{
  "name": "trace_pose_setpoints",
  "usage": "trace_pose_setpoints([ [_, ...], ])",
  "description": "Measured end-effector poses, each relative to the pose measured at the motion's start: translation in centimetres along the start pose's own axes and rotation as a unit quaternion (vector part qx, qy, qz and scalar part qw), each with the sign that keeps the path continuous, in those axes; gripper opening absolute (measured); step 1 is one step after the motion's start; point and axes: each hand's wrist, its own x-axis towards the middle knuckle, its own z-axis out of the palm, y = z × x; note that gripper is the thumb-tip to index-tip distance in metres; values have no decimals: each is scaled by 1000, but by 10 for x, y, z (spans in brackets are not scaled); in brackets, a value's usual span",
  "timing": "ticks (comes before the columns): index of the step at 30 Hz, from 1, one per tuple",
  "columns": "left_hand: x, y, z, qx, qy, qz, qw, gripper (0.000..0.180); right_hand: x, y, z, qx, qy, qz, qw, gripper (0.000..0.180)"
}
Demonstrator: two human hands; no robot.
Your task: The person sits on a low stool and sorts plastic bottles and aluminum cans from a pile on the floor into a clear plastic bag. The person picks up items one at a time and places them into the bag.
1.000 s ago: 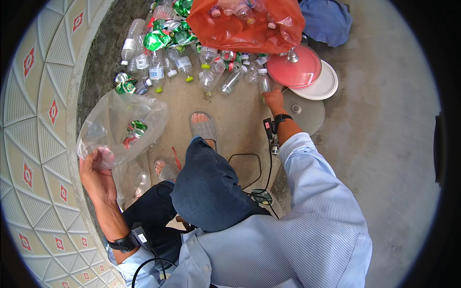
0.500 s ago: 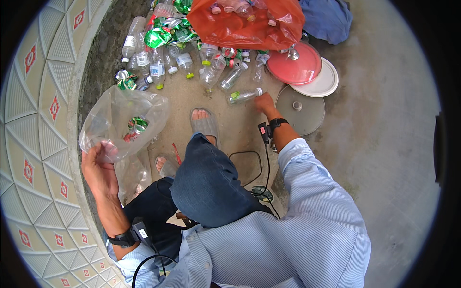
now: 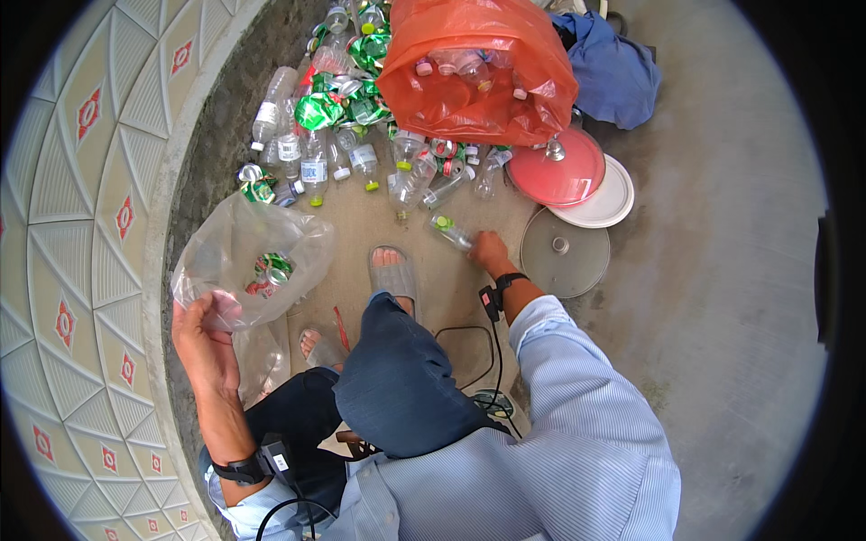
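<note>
My left hand (image 3: 206,338) grips the rim of a clear plastic bag (image 3: 236,257) and holds it open beside my left knee. A few crushed green and red cans (image 3: 269,273) lie inside the bag. My right hand (image 3: 487,251) reaches forward and is closed on a clear plastic bottle with a green cap (image 3: 450,231), low over the concrete floor. Just beyond lies a heap of empty bottles and crushed green cans (image 3: 347,135).
An orange plastic bag (image 3: 478,77) holding bottles stands behind the heap, with a blue cloth (image 3: 613,77) to its right. A red lid (image 3: 564,171), a white lid (image 3: 609,203) and a grey lid (image 3: 568,257) lie right of my hand. A tiled curb (image 3: 99,207) runs along the left.
My right hand took hold of a bottle near the lids and has drawn it back toward me and to the left. My left hand stays on the clear bag.
</note>
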Motion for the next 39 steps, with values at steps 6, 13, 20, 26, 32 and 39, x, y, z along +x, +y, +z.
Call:
trace_pose_setpoints([
  [6, 0, -1, -1, 10, -8, 0, 1000, 21, -32, -12, -26, 389, -223, 80, 890, 36],
  [13, 1, -1, 0, -3, -11, 8, 1000, 21, -92, -36, -126, 608, -211, 24, 765, 49],
  [20, 3, 0, 0, -16, -5, 7, 1000, 25, -100, -60, -193, 699, -138, -58, 699, 55],
  [26, 1, -1, -5, -18, 1, 12, 1000, 24, -61, -101, -232, 772, -69, -53, 629, 53],
  [32, -5, 4, -6, -25, 2, 16, 1000, 24, 27, -145, -284, 795, -32, -34, 605, 46],
  [39, -8, 12, -4, -26, 14, 16, 999, 25, 113, -183, -324, 779, 36, -97, 618, 28],
])
